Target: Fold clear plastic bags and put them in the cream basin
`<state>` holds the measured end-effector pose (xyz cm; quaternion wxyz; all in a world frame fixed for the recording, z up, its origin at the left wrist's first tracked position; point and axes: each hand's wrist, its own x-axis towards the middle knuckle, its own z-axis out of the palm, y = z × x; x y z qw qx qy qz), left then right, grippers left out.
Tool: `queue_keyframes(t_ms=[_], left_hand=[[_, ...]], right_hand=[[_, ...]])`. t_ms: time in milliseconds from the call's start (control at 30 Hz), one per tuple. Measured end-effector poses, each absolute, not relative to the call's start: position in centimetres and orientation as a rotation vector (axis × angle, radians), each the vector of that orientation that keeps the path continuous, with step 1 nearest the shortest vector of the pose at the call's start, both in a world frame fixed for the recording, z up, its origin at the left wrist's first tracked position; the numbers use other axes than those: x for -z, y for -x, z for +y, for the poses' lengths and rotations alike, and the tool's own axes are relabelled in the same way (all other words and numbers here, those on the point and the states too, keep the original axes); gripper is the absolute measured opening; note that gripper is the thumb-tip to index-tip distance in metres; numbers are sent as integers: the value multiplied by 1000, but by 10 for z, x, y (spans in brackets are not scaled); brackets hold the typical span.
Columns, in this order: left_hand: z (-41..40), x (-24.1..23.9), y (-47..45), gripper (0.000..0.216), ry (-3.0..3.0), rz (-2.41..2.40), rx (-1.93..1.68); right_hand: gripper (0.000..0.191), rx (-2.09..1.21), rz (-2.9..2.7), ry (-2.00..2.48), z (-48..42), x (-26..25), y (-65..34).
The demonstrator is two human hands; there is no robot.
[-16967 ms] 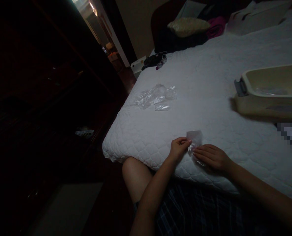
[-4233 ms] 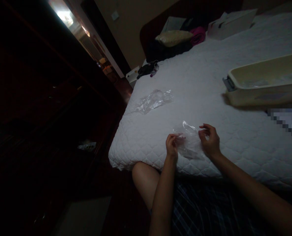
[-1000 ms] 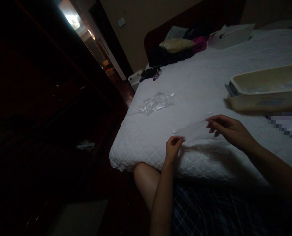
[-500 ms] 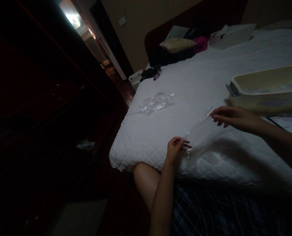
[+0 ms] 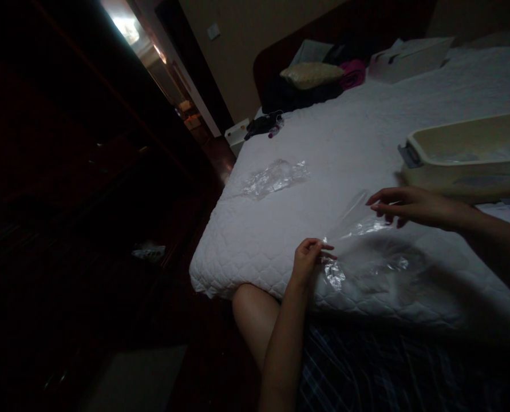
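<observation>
A clear plastic bag (image 5: 364, 229) lies half spread over the white bed (image 5: 323, 149), its lower folds resting on the quilted edge. My left hand (image 5: 308, 257) pinches one end of it between thumb and fingers. At the bag's upper right edge is my right hand (image 5: 403, 206), its thumb and index finger closed on the film and the other fingers loosely curled. Farther back, a second crumpled clear plastic bag (image 5: 276, 177) lies flat on the bed.
To the right stands a cream plastic bin (image 5: 465, 171) with a grey latch and clear plastic inside. At the headboard are a beige cushion (image 5: 310, 74), a pink roll (image 5: 352, 74) and a white box (image 5: 411, 60). My knee (image 5: 252, 309) touches the bed's front edge.
The clear plastic bag has spread wider and sagged toward the bed's front edge, showing more shiny folds. Both my hands have stayed in nearly the same places.
</observation>
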<state>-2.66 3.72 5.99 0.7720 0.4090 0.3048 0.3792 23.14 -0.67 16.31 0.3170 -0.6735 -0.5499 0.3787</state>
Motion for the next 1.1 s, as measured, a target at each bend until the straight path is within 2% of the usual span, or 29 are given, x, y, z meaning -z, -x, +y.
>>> queue_keyframes(t_ms=[233, 400, 567, 767, 933, 1100], left_hand=[[41, -63, 26, 59, -927, 797, -936], [45, -57, 26, 40, -1101, 975, -1017], [44, -49, 30, 23, -1593, 1147, -1079], [43, -42, 38, 23, -2385, 1045, -1124], [43, -36, 38, 27, -2703, 936, -1006], [43, -30, 35, 33, -2777, 899, -870]], right_hand=[[41, -981, -1347, 1787, 22, -110, -239], [34, -829, -1311, 1853, 41, -81, -241], [39, -651, -1371, 1930, 56, -63, -241], [49, -413, -1530, 1921, 62, -50, -244], [48, -70, -1743, 1842, 53, -55, -244], [36, -214, -2031, 1703, 36, -65, -238]])
